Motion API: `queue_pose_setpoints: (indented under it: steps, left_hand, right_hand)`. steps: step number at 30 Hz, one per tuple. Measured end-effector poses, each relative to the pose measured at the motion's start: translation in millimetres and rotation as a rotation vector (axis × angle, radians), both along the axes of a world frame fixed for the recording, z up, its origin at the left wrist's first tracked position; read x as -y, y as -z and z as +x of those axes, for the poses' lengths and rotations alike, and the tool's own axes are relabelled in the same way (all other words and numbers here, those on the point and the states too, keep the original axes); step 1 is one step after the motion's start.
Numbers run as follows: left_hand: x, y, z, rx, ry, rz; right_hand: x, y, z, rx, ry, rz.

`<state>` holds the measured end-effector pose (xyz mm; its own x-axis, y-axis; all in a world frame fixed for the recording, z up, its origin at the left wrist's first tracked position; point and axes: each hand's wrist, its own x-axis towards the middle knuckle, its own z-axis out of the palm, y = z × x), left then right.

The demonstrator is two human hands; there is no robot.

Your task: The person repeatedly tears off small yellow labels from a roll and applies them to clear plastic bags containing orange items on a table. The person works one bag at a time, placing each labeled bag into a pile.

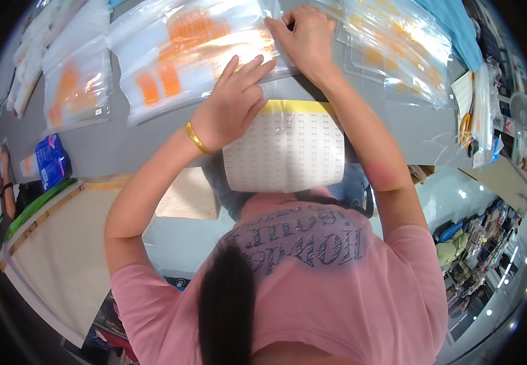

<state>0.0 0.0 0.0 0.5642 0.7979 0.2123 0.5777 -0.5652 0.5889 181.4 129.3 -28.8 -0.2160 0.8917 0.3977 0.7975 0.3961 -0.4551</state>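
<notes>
Right hand [309,36] pinches the near corner of the clear plastic bag [184,55], fingertips curled tight on its edge, while the left hand [230,100] lies flat and open, pressing that same bag onto the grey table [123,146]. The bag's long axis runs off to the left of both hands. Just below them hangs a sheet of small labels [284,149], nearer the left hand.

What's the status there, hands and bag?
Left hand flat on clear bag. Right hand pinching its corner on grey table. Sticker sheet lies just below. Nothing blocking.
</notes>
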Motion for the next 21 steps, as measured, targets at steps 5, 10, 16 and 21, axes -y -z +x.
queue_pose_setpoints:
  steps: [5,10,16,21]
  left_hand:
    - [-5,3,-5,0.170,0.024,-0.065]
    - [0,-19,-7,0.121,-0.022,0.077]
    - [31,-67,-8,0.014,-0.113,-0.312]
    - [37,-86,-22,0.213,-0.043,-0.732]
  right_hand:
    - [-7,-1,-3,0.156,-0.102,0.280]
    - [2,-13,-3,0.148,-0.021,0.510]
    - [6,-34,-15,-0.440,-0.136,-0.066]
    - [4,-58,-26,-0.646,-0.206,-0.227]
